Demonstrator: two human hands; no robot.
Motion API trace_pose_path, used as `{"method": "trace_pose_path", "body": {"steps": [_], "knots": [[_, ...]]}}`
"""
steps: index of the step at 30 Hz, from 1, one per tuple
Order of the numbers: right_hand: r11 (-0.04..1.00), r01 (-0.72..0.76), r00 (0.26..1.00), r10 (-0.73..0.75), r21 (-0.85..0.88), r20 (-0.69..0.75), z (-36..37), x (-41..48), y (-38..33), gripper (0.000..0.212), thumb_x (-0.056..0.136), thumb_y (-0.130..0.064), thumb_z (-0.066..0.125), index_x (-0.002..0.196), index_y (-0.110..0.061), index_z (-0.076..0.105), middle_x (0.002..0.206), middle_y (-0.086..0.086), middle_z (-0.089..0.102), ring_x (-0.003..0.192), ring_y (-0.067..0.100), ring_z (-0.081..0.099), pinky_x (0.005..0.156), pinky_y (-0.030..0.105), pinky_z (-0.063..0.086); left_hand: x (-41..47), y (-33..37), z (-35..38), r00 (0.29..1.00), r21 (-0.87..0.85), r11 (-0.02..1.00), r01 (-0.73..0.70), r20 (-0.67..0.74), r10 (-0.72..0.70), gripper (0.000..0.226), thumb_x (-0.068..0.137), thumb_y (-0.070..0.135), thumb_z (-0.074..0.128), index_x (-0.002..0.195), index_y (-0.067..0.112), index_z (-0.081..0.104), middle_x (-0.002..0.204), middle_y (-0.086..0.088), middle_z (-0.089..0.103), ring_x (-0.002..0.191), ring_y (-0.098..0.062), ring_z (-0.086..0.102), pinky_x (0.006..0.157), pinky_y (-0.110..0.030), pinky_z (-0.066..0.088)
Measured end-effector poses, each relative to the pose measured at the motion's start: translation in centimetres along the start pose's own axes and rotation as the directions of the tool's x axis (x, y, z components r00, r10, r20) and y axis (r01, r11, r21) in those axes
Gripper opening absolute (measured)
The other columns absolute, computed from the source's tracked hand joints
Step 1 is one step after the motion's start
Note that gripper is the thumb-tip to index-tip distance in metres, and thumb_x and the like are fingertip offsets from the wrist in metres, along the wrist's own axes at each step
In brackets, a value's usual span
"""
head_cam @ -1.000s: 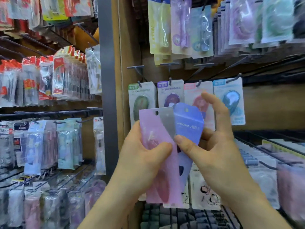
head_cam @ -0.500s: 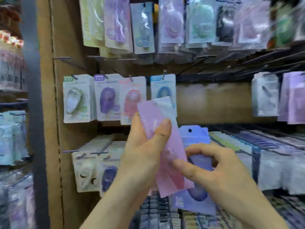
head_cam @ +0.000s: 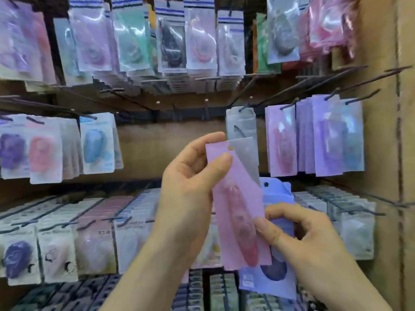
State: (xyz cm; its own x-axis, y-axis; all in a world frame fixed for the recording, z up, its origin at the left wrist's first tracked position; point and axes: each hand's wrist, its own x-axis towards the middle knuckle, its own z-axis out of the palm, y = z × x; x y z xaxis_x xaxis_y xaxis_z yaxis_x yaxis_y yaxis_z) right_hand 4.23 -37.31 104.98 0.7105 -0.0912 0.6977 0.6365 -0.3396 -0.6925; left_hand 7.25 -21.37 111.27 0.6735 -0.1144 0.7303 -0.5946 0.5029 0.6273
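Shifted rightward, left grip (head_cam: 186,182) clamps pink packet (head_cam: 238,198), oblong item (head_cam: 244,239) inside, right grip (head_cam: 314,243) clamps blue packet (head_cam: 277,195)

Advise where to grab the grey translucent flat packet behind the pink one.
Pinch the grey translucent flat packet at its exposed upper right corner, from the upper right. Only that part clears the pink flat plastic packet; the left hand pinches the stack's top left, and the right hand, gripping a blue flat packet, crowds the bottom.
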Motion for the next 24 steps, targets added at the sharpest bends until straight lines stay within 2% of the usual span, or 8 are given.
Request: {"method": "trace_pose_path", "body": {"steps": [3,5,10,13,17,19,21,24], "knots": [[0.992,0.068,0.995,-0.076,-0.104,-0.072,-2.8,0.2,1.4,0.063,0.060,-0.085,0.060,0.082,-0.027,0.071,0.082,-0.003,0.066,0.077,0.007,0.060,0.076,0.024,0.041,1.5,-1.2,2.2,0.998,-0.019,0.998,0.052,-0.026,-0.052,0.024,0.066,0.019,0.069,0.088,0.010,0.074,0.081,-0.010,0.072,0.066,-0.017,0.062,0.058,-0.026,0.052],[0.982,0.090,0.990,-0.107,-0.166,-0.095,-4.4,0.4,2.0,0.066,0.058,-0.090,0.053,0.082,-0.030,0.069,0.083,-0.009,0.064,0.084,0.005,0.059,0.081,0.024,0.035,2.5,-2.0,3.2,0.998,0.038,0.997,0.065,0.007,-0.065,0.019,0.066,0.020,0.069,0.080,0.009,0.076,0.076,-0.010,0.071,0.062,-0.017,0.060,0.057,-0.025,0.051],[0.968,0.071,0.978,-0.116,-0.241,-0.176,-6.9,1.2,2.5,0.037,0.068,-0.067,0.062,0.080,-0.033,0.070,0.085,-0.004,0.062,0.081,0.014,0.061,0.069,0.019,0.043,4.3,-4.0,5.7,0.975,0.168,0.977,0.132,0.153,-0.159,0.012,0.079,0.016,0.067,0.086,0.010,0.075,0.076,-0.007,0.073,0.061,-0.015,0.066,0.056,-0.025,0.055],[0.971,0.063,0.940,-0.135,-0.230,-0.314,-7.9,1.6,2.8,0.006,0.080,-0.048,0.076,0.082,-0.050,0.070,0.091,-0.005,0.065,0.087,0.003,0.061,0.070,0.009,0.044,7.0,-4.4,7.4,0.992,0.260,0.963,0.065,0.091,-0.092,0.008,0.089,0.014,0.066,0.091,0.012,0.074,0.080,-0.005,0.076,0.065,-0.013,0.069,0.057,-0.027,0.056],[0.946,0.073,0.896,-0.201,-0.315,-0.395,-9.3,1.8,3.3,0.031,0.082,-0.034,0.070,0.090,-0.063,0.063,0.104,-0.008,0.060,0.099,-0.006,0.053,0.072,0.010,0.042,11.2,-4.5,9.8,0.997,0.403,0.912,-0.077,0.007,0.081,0.005,0.087,0.018,0.072,0.089,0.015,0.075,0.082,-0.004,0.077,0.070,-0.013,0.070,0.064,-0.028,0.058],[0.935,0.105,0.880,-0.246,-0.339,-0.406,-9.7,1.9,3.3,0.023,0.076,-0.047,0.060,0.093,-0.061,0.063,0.104,-0.009,0.060,0.097,-0.007,0.055,0.073,0.005,0.042,12.5,-5.0,10.6,0.993,0.457,0.883,-0.108,0.011,0.116,0.008,0.088,0.023,0.071,0.094,0.018,0.074,0.085,0.002,0.076,0.074,-0.010,0.072,0.064,-0.026,0.059],[0.923,0.127,0.870,-0.280,-0.364,-0.405,-10.0,1.9,3.3,0.027,0.071,-0.054,0.051,0.094,-0.057,0.066,0.102,-0.010,0.060,0.092,-0.003,0.058,0.071,0.000,0.039,13.1,-5.4,11.1,0.993,0.500,0.860,-0.100,-0.002,0.117,0.013,0.089,0.030,0.069,0.099,0.023,0.072,0.088,0.008,0.075,0.077,-0.005,0.072,0.062,-0.023,0.059],[0.918,0.141,0.871,-0.293,-0.370,-0.394,-10.4,1.7,3.3,0.024,0.075,-0.039,0.060,0.091,-0.055,0.067,0.099,-0.008,0.061,0.085,0.003,0.060,0.068,0.001,0.040,13.3,-5.9,11.3,0.993,0.496,0.864,-0.084,-0.029,0.113,0.016,0.089,0.033,0.068,0.103,0.024,0.071,0.089,0.013,0.073,0.075,0.001,0.070,0.058,-0.018,0.056]]}}
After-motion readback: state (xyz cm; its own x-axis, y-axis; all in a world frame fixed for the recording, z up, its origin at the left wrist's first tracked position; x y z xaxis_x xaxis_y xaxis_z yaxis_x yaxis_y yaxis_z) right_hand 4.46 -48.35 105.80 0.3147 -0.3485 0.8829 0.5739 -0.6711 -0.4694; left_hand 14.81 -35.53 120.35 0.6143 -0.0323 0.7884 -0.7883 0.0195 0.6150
